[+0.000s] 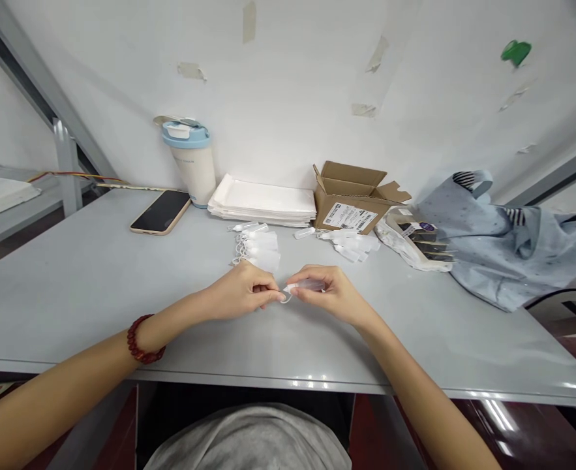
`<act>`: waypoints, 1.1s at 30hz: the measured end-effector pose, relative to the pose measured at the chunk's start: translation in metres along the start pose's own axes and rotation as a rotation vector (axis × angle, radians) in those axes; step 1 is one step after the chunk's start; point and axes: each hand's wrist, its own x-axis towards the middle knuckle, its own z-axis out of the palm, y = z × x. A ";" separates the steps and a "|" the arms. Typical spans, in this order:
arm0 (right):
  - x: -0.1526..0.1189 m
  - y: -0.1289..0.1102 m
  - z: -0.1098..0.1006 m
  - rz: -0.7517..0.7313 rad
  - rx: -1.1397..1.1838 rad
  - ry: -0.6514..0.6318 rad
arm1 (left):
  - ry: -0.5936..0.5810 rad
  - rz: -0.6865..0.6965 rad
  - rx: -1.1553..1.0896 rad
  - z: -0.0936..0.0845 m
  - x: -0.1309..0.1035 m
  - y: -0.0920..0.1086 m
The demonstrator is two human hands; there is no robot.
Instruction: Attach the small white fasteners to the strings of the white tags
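Note:
My right hand (329, 290) pinches a small translucent white bottle (312, 284) lying sideways, its white tip pointing left. From the tip a thin white loop hangs down between my hands. My left hand (243, 290), with a red bead bracelet on the wrist, is closed with thumb and index finger together at the loop. Just beyond my left hand lies a row of similar white bottles (261, 243) with ring loops facing left. A looser pile of such bottles (353, 243) rests farther right, in front of the box.
On the grey table (96, 287) are a phone (162, 211), a cup with a blue lid (192, 163), a stack of white sheets or envelopes (263, 199), an open cardboard box (349, 205), a plastic-wrapped package (422, 241) and a light blue cloth bag (507, 241).

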 end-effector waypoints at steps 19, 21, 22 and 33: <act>0.001 -0.003 0.003 0.001 0.008 0.121 | 0.200 0.136 0.189 0.005 0.001 0.002; 0.001 -0.003 0.000 0.040 0.059 0.166 | 0.260 0.158 0.209 0.003 0.000 0.003; 0.001 -0.002 -0.001 0.053 0.080 0.182 | 0.283 0.170 0.215 0.003 0.000 0.003; 0.001 -0.003 0.003 0.087 0.096 0.131 | 0.288 0.255 0.258 0.006 -0.002 0.005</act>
